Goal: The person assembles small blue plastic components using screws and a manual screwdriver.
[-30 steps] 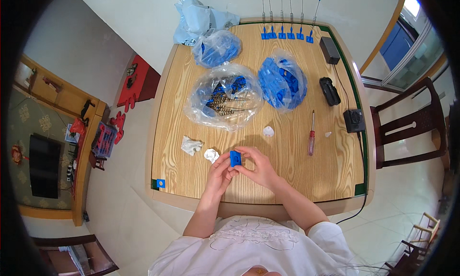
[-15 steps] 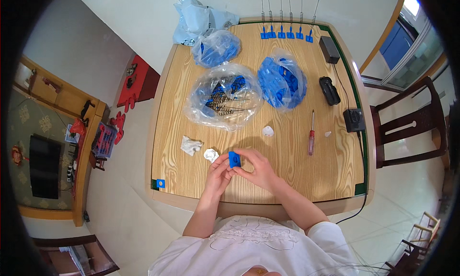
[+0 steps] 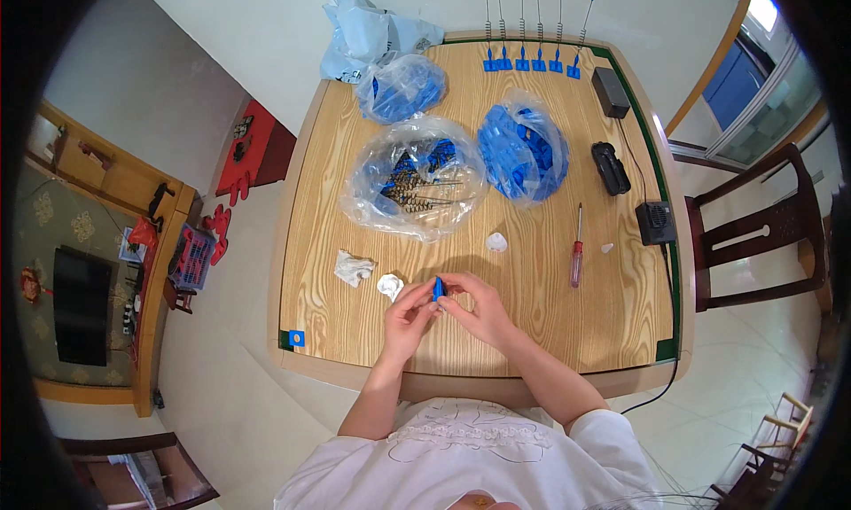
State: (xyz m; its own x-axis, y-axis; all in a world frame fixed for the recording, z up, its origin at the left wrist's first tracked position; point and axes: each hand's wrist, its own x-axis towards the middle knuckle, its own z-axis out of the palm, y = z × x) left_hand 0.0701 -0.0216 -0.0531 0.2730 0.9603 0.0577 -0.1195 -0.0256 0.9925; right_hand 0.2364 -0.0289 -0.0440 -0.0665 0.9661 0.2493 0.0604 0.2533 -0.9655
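Head view: both hands meet over the near middle of the wooden table (image 3: 550, 324)
Small blue part (image 3: 439, 288): pinched between the fingertips of the left hand (image 3: 409, 313) and the right hand (image 3: 474, 306); held just above the tabletop
Grip: both hands closed on the part; best kept light, at its edges
Nearby: white cap (image 3: 389, 286) just left; red-handled screwdriver (image 3: 576, 247) to the right; the person would do well to work low over the table so a dropped piece stays close

A small blue plastic piece (image 3: 438, 288) stands edge-up, pinched between the fingertips of both hands just above the wooden table (image 3: 550, 333), near the middle of its front edge.
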